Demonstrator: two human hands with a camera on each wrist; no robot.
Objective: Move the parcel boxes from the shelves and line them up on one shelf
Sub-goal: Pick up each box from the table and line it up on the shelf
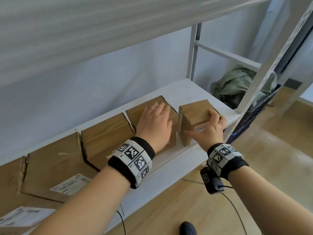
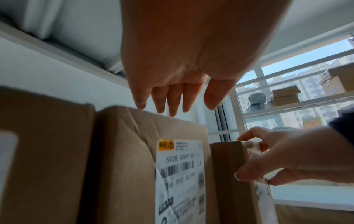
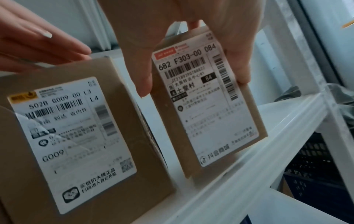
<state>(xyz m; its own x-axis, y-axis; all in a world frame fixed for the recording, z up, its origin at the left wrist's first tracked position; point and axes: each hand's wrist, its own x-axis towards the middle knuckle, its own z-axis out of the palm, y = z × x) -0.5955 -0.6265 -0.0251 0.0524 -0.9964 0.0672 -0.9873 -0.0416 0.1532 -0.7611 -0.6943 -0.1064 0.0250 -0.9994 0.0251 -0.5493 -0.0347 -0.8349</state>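
Several brown parcel boxes stand in a row on the white shelf (image 1: 171, 168). My left hand (image 1: 155, 121) lies flat, fingers straight, on top of the second box from the right (image 1: 135, 114), whose label reads G009 (image 3: 76, 136). My right hand (image 1: 208, 126) grips the small rightmost box (image 1: 193, 112), thumb on its labelled front and fingers over its top and right side. A narrow gap separates these two boxes. The small box's label (image 3: 206, 106) faces the right wrist camera. The left wrist view shows my left hand (image 2: 182, 83) above the box's top edge (image 2: 134, 151).
More boxes (image 1: 105, 133) (image 1: 54, 163) fill the shelf to the left. The upper shelf (image 1: 84, 31) hangs low overhead. A perforated upright post (image 1: 264, 65) stands right of the small box. Beyond it lie a green sack (image 1: 232, 83) and a dark blue crate (image 1: 254, 119).
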